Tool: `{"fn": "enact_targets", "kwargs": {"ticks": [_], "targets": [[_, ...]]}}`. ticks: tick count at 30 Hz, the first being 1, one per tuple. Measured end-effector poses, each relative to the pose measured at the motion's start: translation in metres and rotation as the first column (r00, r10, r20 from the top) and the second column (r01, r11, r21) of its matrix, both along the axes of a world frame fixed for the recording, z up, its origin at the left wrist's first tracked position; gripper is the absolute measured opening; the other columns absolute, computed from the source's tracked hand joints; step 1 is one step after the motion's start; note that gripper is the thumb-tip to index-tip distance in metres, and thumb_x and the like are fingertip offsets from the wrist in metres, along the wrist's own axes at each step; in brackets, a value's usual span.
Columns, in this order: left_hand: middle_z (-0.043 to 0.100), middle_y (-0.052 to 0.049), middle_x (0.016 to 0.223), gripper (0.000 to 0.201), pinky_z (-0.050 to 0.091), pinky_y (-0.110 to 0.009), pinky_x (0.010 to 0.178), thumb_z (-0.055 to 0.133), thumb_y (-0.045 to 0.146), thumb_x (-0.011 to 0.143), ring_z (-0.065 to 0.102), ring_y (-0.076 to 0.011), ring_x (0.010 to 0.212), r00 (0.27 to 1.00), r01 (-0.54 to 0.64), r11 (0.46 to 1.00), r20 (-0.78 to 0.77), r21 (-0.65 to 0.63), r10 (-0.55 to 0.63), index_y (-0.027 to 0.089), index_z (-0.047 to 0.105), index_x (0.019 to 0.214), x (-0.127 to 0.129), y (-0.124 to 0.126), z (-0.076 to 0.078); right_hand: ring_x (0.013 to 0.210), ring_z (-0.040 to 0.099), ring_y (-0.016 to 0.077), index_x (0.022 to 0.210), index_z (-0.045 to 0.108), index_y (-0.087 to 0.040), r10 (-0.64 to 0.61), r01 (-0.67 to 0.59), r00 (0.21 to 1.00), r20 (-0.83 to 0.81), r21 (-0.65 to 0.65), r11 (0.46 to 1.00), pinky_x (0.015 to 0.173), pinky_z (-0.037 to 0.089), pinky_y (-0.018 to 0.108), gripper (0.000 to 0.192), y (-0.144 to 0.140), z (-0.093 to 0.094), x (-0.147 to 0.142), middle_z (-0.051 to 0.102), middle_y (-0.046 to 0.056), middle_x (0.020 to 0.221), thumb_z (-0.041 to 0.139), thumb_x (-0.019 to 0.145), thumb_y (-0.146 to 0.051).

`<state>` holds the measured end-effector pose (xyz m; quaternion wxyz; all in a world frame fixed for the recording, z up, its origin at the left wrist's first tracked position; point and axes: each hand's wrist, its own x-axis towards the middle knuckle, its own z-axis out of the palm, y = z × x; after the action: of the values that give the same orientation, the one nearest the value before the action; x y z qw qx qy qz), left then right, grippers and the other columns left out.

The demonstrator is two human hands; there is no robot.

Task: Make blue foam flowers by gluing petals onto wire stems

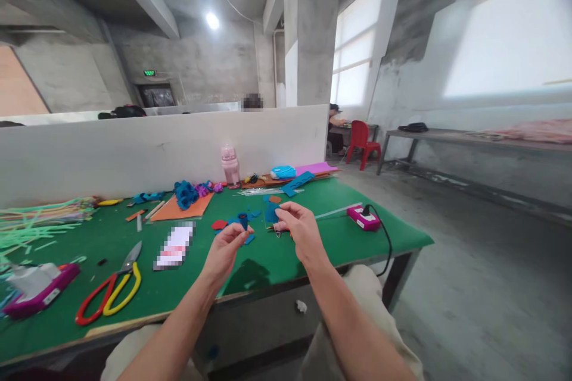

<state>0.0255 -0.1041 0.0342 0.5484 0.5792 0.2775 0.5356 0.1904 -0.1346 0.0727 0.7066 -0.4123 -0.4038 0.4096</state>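
My left hand (226, 248) pinches a small rolled dark blue felt piece (243, 220) between thumb and fingers, held above the green table (313, 238). My right hand (300, 227) hovers just to its right with a flat blue felt piece (271, 212) at its fingertips. Loose blue and red felt scraps (220, 224) lie on the table just beyond both hands.
Red and yellow scissors (109, 289) lie at the left front, next to a magenta tool (38, 290). A pink glue gun stand (364, 217) with a black cord sits at the right. Orange felt sheet (181, 208), pink bottle (230, 165), green sticks (31, 223) and a white partition lie beyond.
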Motion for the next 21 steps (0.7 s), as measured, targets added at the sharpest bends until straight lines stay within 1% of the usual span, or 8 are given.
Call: {"fn": "enact_targets", "kwargs": {"ticks": [2, 6, 9, 13, 16, 18, 21], "targets": [[0.062, -0.002, 0.075, 0.022, 0.038, -0.023, 0.071, 0.07, 0.028, 0.067, 0.055, -0.013, 0.08, 1.0, 0.008, 1.0, 0.012, 0.0, -0.008, 0.014, 0.055, 0.059, 0.0, 0.002, -0.004, 0.046, 0.043, 0.008, 0.063, 0.057, -0.017, -0.012, 0.012, 1.0, -0.012, 0.011, 1.0, 0.049, 0.035, 0.022, 0.02, 0.0, -0.001, -0.001, 0.046, -0.006, 0.053, 0.067, 0.058, -0.033], [0.06, 0.0, 0.065, 0.016, 0.035, -0.02, 0.056, 0.068, 0.027, 0.069, 0.05, -0.0082, 0.06, 0.998, 0.059, 0.996, 0.038, -0.067, -0.057, 0.014, 0.059, 0.063, 0.0, 0.003, -0.009, 0.047, 0.042, 0.0079, 0.062, 0.058, -0.017, 0.001, -0.002, 1.0, 0.02, 0.021, 1.0, 0.048, 0.033, 0.021, 0.017, 0.001, -0.004, -0.005, 0.048, -0.005, 0.053, 0.066, 0.061, -0.032], [0.06, 0.001, 0.066, 0.015, 0.034, -0.02, 0.052, 0.068, 0.026, 0.07, 0.046, -0.0056, 0.051, 0.995, 0.09, 0.993, 0.038, -0.08, -0.087, 0.014, 0.059, 0.065, 0.001, 0.002, -0.011, 0.048, 0.04, 0.0073, 0.063, 0.058, -0.016, 0.01, -0.012, 0.999, 0.05, 0.043, 0.999, 0.047, 0.031, 0.02, 0.014, 0.002, -0.007, -0.008, 0.049, -0.005, 0.053, 0.064, 0.063, -0.029], [0.062, -0.001, 0.068, 0.015, 0.037, -0.021, 0.051, 0.069, 0.025, 0.068, 0.05, -0.0067, 0.051, 0.994, 0.106, 0.991, 0.012, -0.08, -0.106, 0.013, 0.06, 0.067, 0.002, 0.0, -0.011, 0.048, 0.04, 0.0074, 0.063, 0.058, -0.016, -0.005, -0.001, 0.994, 0.11, 0.053, 0.999, 0.047, 0.03, 0.02, 0.014, 0.003, -0.01, -0.009, 0.048, -0.004, 0.053, 0.063, 0.064, -0.029], [0.065, -0.003, 0.07, 0.015, 0.041, -0.022, 0.052, 0.069, 0.026, 0.069, 0.053, -0.0082, 0.052, 0.994, 0.11, 0.988, -0.005, -0.104, -0.111, 0.013, 0.061, 0.069, 0.002, -0.001, -0.011, 0.047, 0.041, 0.0079, 0.064, 0.058, -0.015, -0.014, 0.008, 0.989, 0.146, 0.046, 0.999, 0.046, 0.032, 0.021, 0.017, 0.005, -0.011, -0.009, 0.048, -0.004, 0.052, 0.063, 0.065, -0.031], [0.067, -0.005, 0.073, 0.015, 0.043, -0.023, 0.055, 0.068, 0.026, 0.069, 0.056, -0.0094, 0.055, 0.994, 0.108, 0.987, -0.014, -0.116, -0.111, 0.012, 0.061, 0.068, 0.003, -0.001, -0.011, 0.047, 0.042, 0.0082, 0.065, 0.059, -0.015, -0.04, 0.033, 0.985, 0.168, 0.043, 0.999, 0.046, 0.033, 0.021, 0.018, 0.006, -0.012, -0.007, 0.049, -0.004, 0.053, 0.062, 0.065, -0.033], [0.068, -0.006, 0.071, 0.015, 0.046, -0.025, 0.058, 0.07, 0.025, 0.068, 0.059, -0.0111, 0.057, 0.993, 0.116, 0.985, -0.012, -0.125, -0.119, 0.012, 0.063, 0.068, 0.003, -0.001, -0.012, 0.046, 0.044, 0.009, 0.067, 0.06, -0.015, -0.091, 0.08, 0.968, 0.233, 0.056, 0.995, 0.045, 0.036, 0.021, 0.02, 0.008, -0.014, -0.004, 0.049, -0.003, 0.052, 0.06, 0.067, -0.036]]}}
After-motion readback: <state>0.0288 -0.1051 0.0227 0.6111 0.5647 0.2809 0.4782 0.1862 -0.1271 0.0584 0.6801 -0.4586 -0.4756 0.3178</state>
